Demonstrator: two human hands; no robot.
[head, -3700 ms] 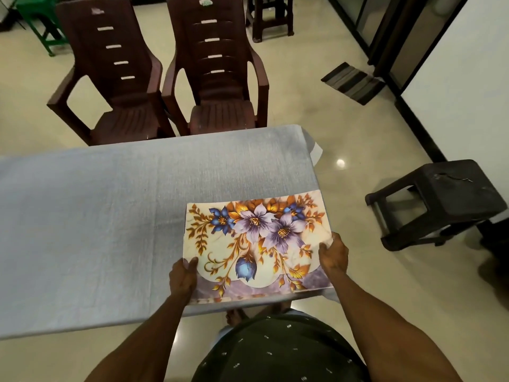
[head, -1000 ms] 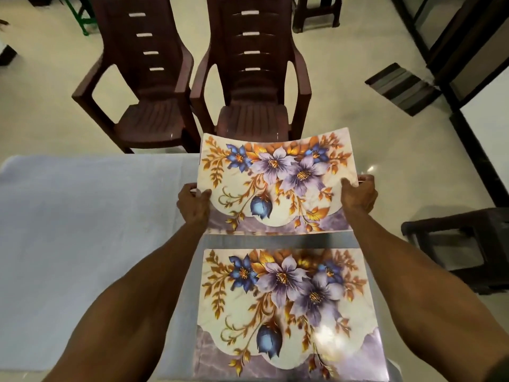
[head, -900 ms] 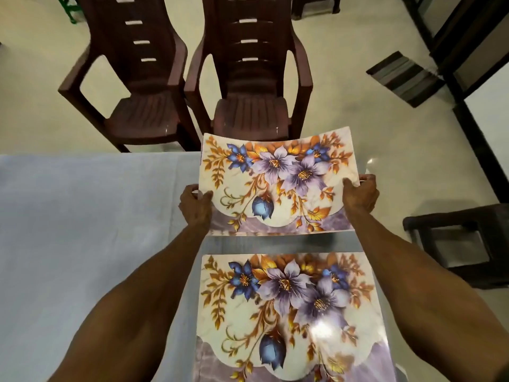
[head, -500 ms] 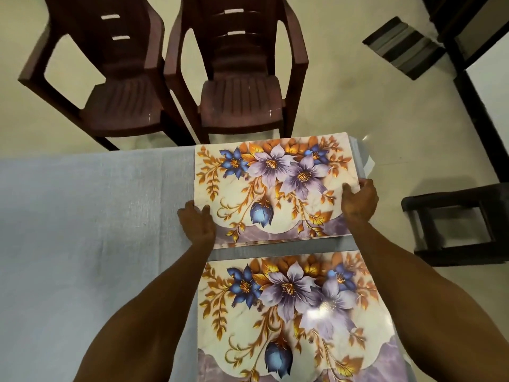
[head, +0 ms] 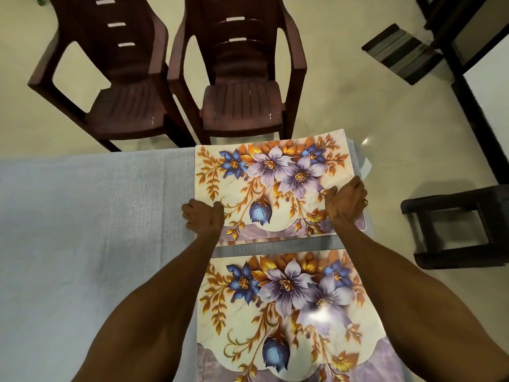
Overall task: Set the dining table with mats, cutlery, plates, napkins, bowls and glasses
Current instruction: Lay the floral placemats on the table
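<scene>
Head view, from left to right: a grey tablecloth (head: 82, 230) covers the dining table, with two dark brown plastic chairs (head: 176, 78) standing just beyond its far edge. The left hand (head: 202, 217) grips the left edge of the far floral placemat (head: 270, 183), fingers curled at its border and thumb on top. That mat lies at the table's far right corner, its near edge slightly lifted. The near floral placemat (head: 283, 312) lies flat closer to the person, a strip of cloth between the two. The right hand (head: 345, 204) holds the far mat's right edge, thumb on top. A dark stool (head: 457, 230) stands on the floor to the right.
</scene>
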